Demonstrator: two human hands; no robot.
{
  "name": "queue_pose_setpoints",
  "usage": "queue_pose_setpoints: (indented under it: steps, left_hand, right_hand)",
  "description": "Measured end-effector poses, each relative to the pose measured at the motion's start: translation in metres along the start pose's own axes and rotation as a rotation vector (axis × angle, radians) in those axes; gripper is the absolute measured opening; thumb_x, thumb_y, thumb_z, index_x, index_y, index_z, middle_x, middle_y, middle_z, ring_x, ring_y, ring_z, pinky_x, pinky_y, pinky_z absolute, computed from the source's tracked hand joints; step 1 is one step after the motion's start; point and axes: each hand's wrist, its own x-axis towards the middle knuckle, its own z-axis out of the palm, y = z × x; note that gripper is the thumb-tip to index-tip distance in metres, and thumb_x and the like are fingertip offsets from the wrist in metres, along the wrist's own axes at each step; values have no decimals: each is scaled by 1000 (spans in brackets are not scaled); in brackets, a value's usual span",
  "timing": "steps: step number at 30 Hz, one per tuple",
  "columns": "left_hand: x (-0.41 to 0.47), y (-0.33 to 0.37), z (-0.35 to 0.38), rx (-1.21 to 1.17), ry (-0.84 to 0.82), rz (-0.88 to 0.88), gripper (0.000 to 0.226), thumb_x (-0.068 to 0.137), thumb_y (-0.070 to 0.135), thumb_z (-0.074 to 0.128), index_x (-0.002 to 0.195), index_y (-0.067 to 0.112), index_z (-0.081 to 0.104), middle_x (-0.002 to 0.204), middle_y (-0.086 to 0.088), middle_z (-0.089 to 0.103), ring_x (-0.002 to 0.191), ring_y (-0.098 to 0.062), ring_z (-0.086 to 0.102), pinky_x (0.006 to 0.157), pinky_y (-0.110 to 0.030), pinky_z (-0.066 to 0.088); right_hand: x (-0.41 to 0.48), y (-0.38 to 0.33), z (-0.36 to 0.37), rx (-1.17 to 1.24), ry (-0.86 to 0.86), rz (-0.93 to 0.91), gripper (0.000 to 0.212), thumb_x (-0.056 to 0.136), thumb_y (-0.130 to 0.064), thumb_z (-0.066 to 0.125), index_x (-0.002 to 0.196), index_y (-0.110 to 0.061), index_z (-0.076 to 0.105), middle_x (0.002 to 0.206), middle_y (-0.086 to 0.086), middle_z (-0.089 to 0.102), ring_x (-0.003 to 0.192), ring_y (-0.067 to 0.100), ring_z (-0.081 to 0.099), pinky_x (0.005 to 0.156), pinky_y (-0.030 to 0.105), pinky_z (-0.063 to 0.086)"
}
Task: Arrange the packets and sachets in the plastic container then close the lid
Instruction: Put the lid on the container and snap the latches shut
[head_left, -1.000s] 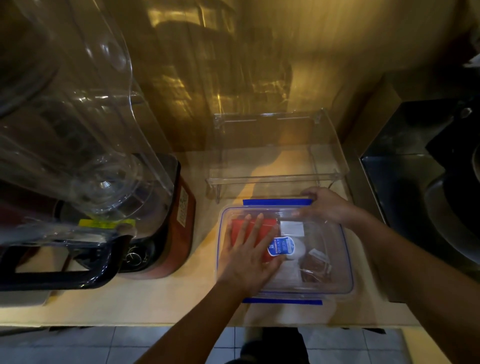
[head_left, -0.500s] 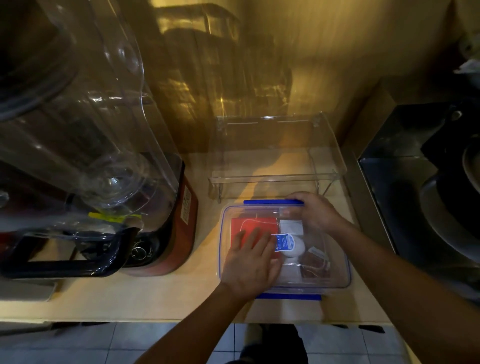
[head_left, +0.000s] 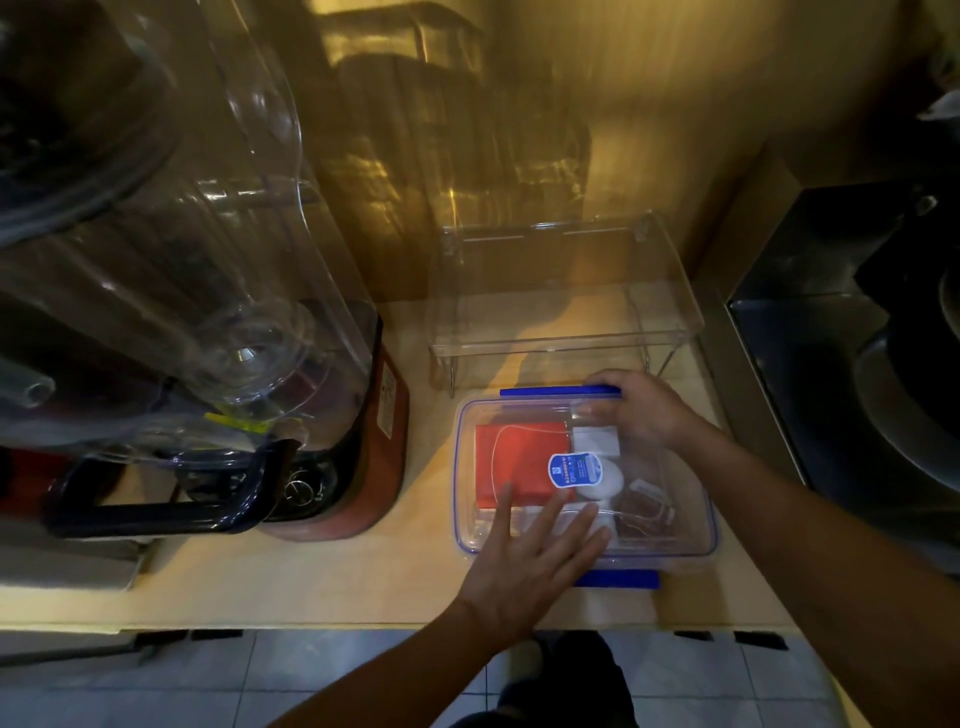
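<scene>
On the wooden counter (head_left: 260, 587), beside a blender (head_left: 218, 332), the lidded plastic container (head_left: 675, 540) holds a red packet (head_left: 519, 457) and white sachets (head_left: 597, 441); the left hand (head_left: 524, 566) lies flat, fingers spread, on its lid, the right hand (head_left: 641, 410) curled over the far blue clasp (head_left: 540, 392).

Container (head_left: 584, 478) on counter (head_left: 311, 582) — blender (head_left: 218, 364) left, rack (head_left: 561, 291) behind.

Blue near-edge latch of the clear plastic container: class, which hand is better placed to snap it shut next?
Left. The left hand lies flat on the lid's near edge beside the blue near-edge latch; the right hand is occupied at the far latch.
</scene>
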Motion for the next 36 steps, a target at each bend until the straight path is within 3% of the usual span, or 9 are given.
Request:
queue_pose_setpoints:
  steps: [4,7,11,14,16,20,22,30,36]
  left_hand:
    - [-3,-9,-7,-102,16,58,87,70,50,67,143,22,28,150,-4,41,139,-28,35,106,-65,26]
    - [1,-28,-7,-288,1,153,74,84,43,57,146,25,21,157,-4,27,147,-25,16,115,-62,3]
    - [12,-49,-10,-391,8,263,65,84,42,57,143,27,34,155,0,31,146,-22,19,119,-45,0]
    - [24,-46,-11,-398,1,300,72,78,38,64,143,24,34,157,-4,25,146,-25,16,119,-44,2]
    - [35,-41,-14,-376,-22,320,80,74,36,67,145,23,31,159,-6,19,147,-26,11,118,-45,2]
    - [48,-36,-15,-376,-36,315,82,73,42,66,145,27,30,160,-5,15,148,-23,5,119,-48,-4]
    - [48,-35,-13,-360,-36,299,79,78,50,61,146,30,26,160,-3,14,148,-21,3,119,-49,-7]
    - [47,-36,-14,-550,-29,334,62,90,37,55,145,25,30,155,8,29,148,-13,5,110,-50,-27]
    - [46,-34,-14,-614,-24,323,55,93,36,51,144,24,34,155,6,30,147,-11,7,110,-51,-28]
  right_hand:
    - [0,-1,0,40,-6,-11,40,74,-31,76,110,-20,64,101,1,68,96,21,64,91,42,52]
    - [1,-2,-1,63,-25,-19,38,75,-29,76,109,-19,64,103,4,68,97,23,65,91,46,52]
    - [1,-1,-2,42,-42,-30,42,76,-30,75,114,-17,62,110,5,67,98,22,64,90,46,53]
    - [5,-4,-2,23,-62,-26,41,79,-27,73,117,-17,61,114,6,65,100,19,61,88,36,51]
    - [9,-9,2,34,-104,-20,42,80,-26,71,119,-16,60,115,3,64,105,20,59,87,29,45]
    - [12,-10,13,-17,-94,-11,47,79,-42,69,122,-25,57,123,1,63,124,23,49,115,53,19]
    - [11,-9,15,-64,-29,4,47,79,-47,66,122,-29,57,124,-2,62,128,21,43,116,50,7]
    - [7,-13,19,-75,70,31,39,76,-51,68,112,-37,63,101,-13,60,122,22,28,84,31,13]
    - [6,-12,24,13,173,13,29,78,-42,70,105,-32,69,79,-24,52,98,13,16,88,32,18]
